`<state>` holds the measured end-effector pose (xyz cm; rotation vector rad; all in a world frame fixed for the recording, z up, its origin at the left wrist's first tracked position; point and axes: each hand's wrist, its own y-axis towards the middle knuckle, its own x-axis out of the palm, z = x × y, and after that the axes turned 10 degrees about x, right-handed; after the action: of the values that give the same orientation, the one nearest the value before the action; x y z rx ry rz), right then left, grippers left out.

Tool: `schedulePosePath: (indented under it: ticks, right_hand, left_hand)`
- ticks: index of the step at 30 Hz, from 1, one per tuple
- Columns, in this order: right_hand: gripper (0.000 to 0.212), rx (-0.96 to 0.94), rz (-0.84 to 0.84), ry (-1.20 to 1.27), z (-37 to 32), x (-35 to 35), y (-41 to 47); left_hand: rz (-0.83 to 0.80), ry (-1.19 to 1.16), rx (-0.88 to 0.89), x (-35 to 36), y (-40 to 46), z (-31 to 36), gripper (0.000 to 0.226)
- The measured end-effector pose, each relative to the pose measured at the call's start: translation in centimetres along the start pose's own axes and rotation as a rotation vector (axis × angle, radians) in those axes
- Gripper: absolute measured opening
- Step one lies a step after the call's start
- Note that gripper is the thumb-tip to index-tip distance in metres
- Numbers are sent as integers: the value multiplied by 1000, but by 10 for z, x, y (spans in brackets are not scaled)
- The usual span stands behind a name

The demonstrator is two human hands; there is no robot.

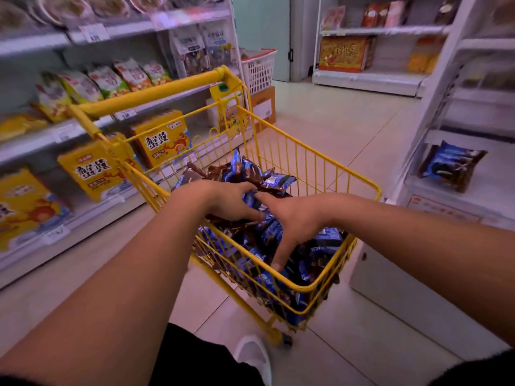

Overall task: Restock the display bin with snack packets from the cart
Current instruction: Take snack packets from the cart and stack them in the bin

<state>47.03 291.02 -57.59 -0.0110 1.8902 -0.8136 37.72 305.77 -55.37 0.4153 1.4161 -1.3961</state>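
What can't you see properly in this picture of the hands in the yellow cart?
Head view, all of it:
- Left hand fingertips: buried among the snack packets, so the grip is unclear.
- Cart bottom: covered by packets.
- Display bin: cut off by the right edge.
- Price tags: blurred, too small.
- Right hand: fingers spread on packets.

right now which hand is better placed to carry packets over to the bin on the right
Probably the right hand. It lies spread on the blue packets on the cart's right side, nearest the display bin where one packet already lies. The left hand works farther from it.
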Motion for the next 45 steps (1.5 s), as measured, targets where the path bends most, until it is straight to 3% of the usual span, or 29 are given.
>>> schedulePosePath:
  ticks: [2,5,9,14,17,20,24,29,32,36,38,40,45]
  right_hand:
    - [132,-35,94,-46,7,-4,3]
    - [90,-84,161,-103,20,-10,8]
    - [94,-154,205,-226,25,3,15]
    - [46,-222,315,-94,43,-16,5]
    - [79,-199,182,-22,44,-3,-1]
    - [109,-181,144,-202,31,19,7]
    - [103,-182,251,-320,21,17,12]
    - [86,-191,353,-212,36,-10,-9]
    - [72,-171,395,95,51,-26,-26]
    - [46,-244,99,1076,72,-32,-51]
    - [40,-267,-4,1346,76,-31,-59]
    - [42,-266,-77,1509,76,-29,-66]
    - [30,-264,-92,1638,80,-32,-97]
  left_hand:
    - [-85,-129,-1,-7,-8,0,114]
    - [-157,84,5,-8,-14,1,125]
    - [-49,12,30,-5,-9,1,97]
    - [160,-50,122,-20,-22,-9,61]
    - [284,2,125,-20,-24,-8,63]
    - [389,29,94,-17,-23,-2,74]
    - [490,5,75,-16,-25,4,80]
    - [387,81,28,-14,-22,8,75]
    - [391,17,31,-16,-18,8,73]
    - [393,-57,45,-17,-15,12,79]
    - [389,10,31,-15,-14,16,99]
    - [407,26,45,-16,-14,20,101]
    - [351,-34,196,-16,-10,37,67]
